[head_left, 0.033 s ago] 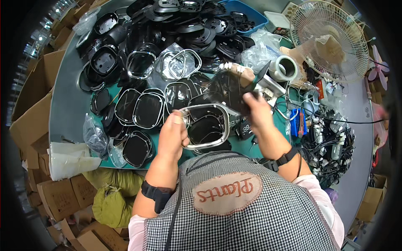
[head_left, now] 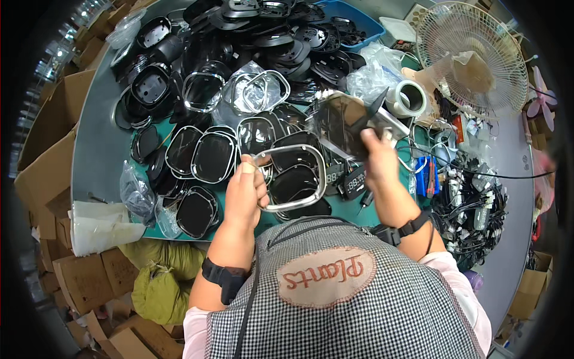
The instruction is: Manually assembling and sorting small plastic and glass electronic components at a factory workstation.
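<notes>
My left hand (head_left: 246, 184) is closed on the left side of a silver rounded-square frame (head_left: 321, 179), held tilted above the bench. Through its opening dark glossy panels show. My right hand (head_left: 381, 157) grips the edge of a dark glossy panel (head_left: 342, 119), which is lifted and slightly blurred. Below that panel lie small display modules (head_left: 354, 182) with pale digits. A thin screwdriver-like tool (head_left: 365, 202) is beside my right wrist. Left of the silver frame, black panels with silver rims (head_left: 213, 157) lie on the green mat.
Black plastic housings (head_left: 290, 51) are heaped at the back beside a blue bin (head_left: 365, 27). A fan (head_left: 472, 60) stands at the back right, near a white roll (head_left: 409, 99). Bundled cables (head_left: 472, 209) cover the right side. Clear bags (head_left: 136, 192) lie left; cardboard boxes (head_left: 86, 281) stand beyond the bench.
My right hand has shifted a little to the right with the dark panel, uncovering more of the display modules. My left hand and the silver frame have barely moved.
</notes>
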### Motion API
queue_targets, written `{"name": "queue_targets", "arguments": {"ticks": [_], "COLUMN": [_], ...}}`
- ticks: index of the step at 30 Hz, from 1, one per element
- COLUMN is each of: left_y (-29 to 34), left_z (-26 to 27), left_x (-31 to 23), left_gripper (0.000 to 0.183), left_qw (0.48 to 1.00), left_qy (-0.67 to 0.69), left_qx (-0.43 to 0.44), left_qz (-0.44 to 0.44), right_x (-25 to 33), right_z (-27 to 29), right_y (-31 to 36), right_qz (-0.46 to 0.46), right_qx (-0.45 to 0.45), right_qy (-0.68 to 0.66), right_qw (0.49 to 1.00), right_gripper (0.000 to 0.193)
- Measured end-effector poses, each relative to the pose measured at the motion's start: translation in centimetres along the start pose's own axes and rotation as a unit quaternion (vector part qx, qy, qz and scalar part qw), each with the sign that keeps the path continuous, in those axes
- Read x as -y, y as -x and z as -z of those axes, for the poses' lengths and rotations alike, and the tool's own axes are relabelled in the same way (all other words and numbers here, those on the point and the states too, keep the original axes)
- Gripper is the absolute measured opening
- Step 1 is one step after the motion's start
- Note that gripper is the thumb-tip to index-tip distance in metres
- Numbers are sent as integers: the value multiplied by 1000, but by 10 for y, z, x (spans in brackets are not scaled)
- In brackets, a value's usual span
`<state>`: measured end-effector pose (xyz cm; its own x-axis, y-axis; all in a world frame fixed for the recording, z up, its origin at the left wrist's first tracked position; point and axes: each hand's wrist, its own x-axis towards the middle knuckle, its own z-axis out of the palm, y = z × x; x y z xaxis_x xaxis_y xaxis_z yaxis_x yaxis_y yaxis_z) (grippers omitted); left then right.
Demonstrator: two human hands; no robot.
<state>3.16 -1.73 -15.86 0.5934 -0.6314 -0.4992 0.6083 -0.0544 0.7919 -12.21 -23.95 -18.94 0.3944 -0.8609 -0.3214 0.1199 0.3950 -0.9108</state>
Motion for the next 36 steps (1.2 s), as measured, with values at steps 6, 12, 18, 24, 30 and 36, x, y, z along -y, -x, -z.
{"name": "queue_targets", "arguments": {"ticks": [6,12,18,24,30,36], "left_y": [-4,-13,-18,-15,-21,-8], "left_z": [-12,-41,-53,-69,-67,-81], "left_x": [7,12,22,28,45,31], "left_gripper": [46,50,57,50,39,49], "left_qw": [999,989,987,988,979,980], "left_qy": [-7,43,40,52,27,-72], "left_qx": [-27,117,146,146,175,171], "left_qz": [-32,-77,-49,5,96,74], "right_x": [30,16,12,15,42,58], "right_z": [10,-1,16,28,19,34], "right_y": [32,38,40,54,78,90], "right_qz": [54,32,-9,151,495,359], "right_qx": [152,239,225,126,251,307], "right_qy": [120,199,147,362,577,682], "right_qw": [980,950,963,911,600,558], "right_gripper": [37,32,30,55,60,26]}}
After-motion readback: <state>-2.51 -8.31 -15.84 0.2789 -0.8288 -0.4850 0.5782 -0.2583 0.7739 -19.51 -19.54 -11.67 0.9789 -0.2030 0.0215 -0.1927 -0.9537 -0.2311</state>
